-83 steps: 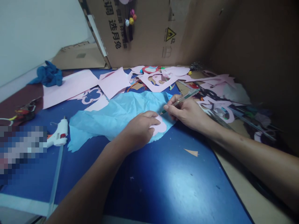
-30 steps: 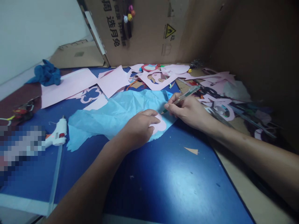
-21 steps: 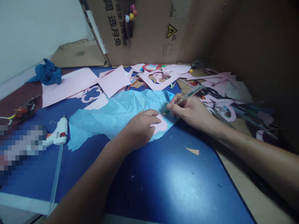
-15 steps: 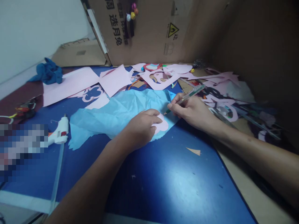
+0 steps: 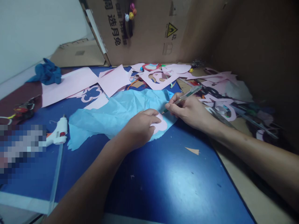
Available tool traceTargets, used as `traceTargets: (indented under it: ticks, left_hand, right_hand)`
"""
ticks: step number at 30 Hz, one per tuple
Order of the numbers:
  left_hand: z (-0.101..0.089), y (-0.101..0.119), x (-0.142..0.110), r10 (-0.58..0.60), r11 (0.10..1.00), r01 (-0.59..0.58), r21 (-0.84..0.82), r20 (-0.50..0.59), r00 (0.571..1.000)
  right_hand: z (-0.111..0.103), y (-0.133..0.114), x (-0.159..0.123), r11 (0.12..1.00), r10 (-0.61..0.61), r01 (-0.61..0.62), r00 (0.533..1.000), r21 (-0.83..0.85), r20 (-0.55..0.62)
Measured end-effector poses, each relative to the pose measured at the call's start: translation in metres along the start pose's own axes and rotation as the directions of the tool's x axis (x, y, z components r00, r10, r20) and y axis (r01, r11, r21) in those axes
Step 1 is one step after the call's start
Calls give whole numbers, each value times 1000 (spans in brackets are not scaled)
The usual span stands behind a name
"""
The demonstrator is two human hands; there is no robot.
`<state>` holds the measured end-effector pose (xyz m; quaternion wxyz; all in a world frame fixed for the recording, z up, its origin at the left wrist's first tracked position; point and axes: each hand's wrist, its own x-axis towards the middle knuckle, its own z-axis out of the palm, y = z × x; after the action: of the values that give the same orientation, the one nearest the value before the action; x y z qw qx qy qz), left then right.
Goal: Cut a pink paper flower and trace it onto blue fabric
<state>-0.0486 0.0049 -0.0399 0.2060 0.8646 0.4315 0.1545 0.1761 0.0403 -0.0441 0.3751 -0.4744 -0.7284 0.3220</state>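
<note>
The left hand [image 5: 140, 129] lies open, pressing a pink paper shape [image 5: 161, 125] onto blue tissue paper [image 5: 112, 116] on the desk [image 5: 163, 186]. The right hand [image 5: 189, 110] clenches a pen [image 5: 187, 97], tip just beside the shape. Pink paper scraps [image 5: 158, 79] with holes already cut lie farther back.

dim indoor light, edges bent by the wide lens

you get pale glare on the blue mat [image 5: 179, 189], deep shade on the right cardboard wall [image 5: 257, 62], soft shadow under your left hand [image 5: 140, 129], and a pixelated patch [image 5: 22, 149] at left.
</note>
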Motion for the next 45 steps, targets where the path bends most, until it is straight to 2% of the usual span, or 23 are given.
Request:
traceTargets:
  ticks: [29,33,39,45]
  left_hand:
    - [0,-1,0,0,1000,0,-1,9,1000]
    - [0,-1,0,0,1000,0,-1,8,1000]
    - [0,1,0,-4,1000,4,3,11,1000]
    - [0,0,1,1,1000,-1,6,14,1000]
  right_hand:
    - [-2,0,-4,999,50,-50,999,-7,0]
    - [-1,-1,-3,1000,28,-28,1000,-4,-6]
    - [-2,0,-3,998,66,-66,998,10,-8]
    - [-2,-1,-3,999,37,-37,999,4,3]
